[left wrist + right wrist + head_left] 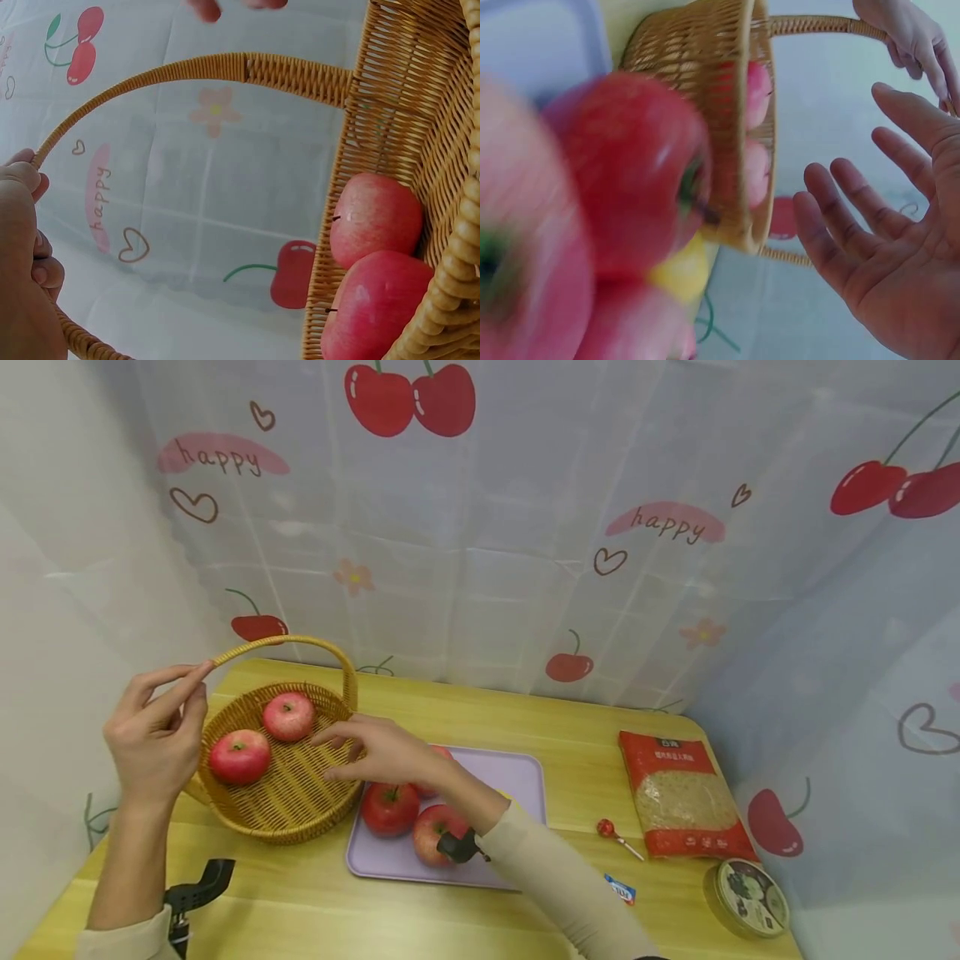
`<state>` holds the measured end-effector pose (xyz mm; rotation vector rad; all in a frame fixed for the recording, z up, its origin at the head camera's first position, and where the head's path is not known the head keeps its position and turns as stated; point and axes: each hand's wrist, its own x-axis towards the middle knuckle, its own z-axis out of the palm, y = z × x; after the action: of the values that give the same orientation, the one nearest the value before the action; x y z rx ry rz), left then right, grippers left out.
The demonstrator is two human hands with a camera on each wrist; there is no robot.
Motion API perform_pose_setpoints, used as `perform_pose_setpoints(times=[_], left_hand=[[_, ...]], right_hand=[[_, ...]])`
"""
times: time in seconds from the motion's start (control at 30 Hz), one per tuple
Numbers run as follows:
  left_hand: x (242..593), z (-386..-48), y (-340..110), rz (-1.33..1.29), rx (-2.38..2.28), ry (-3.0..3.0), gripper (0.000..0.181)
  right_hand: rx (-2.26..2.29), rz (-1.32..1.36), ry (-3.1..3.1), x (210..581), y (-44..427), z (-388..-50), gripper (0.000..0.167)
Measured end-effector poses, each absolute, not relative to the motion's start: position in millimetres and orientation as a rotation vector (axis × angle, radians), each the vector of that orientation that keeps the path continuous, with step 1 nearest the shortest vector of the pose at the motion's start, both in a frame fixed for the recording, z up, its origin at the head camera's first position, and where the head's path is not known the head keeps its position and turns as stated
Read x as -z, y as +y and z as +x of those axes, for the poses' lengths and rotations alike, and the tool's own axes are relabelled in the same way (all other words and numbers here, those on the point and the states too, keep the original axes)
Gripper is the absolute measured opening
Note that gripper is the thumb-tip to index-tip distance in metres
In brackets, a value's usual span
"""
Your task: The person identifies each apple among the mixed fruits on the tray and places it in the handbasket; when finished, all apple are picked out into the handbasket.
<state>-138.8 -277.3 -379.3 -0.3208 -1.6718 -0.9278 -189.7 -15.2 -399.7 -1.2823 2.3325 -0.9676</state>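
Pale hanging curtain, red cherry prints, peach flower prints, yellow wood-grain tabletop

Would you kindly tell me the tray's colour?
The tray is pale purple, clearest in the head view.

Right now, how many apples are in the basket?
2: one apple toward the back of the basket, another apple left of it, nearer the front. The right hand hides a little of the inside.
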Motion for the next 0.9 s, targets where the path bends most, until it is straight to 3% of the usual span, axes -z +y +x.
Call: perform_pose_setpoints(times=[0.67,0.9], left_hand=[[377,-136,-273,-0.316,0.949,-1.652,0.018],[376,-137,-273,-0.319,0.953,-1.651,0.018]], right_hand=[[1.042,-1.127,2.298,426,71,-184,0.044],[1.075,-1.094,2.307,438,86,-192,0.051]])
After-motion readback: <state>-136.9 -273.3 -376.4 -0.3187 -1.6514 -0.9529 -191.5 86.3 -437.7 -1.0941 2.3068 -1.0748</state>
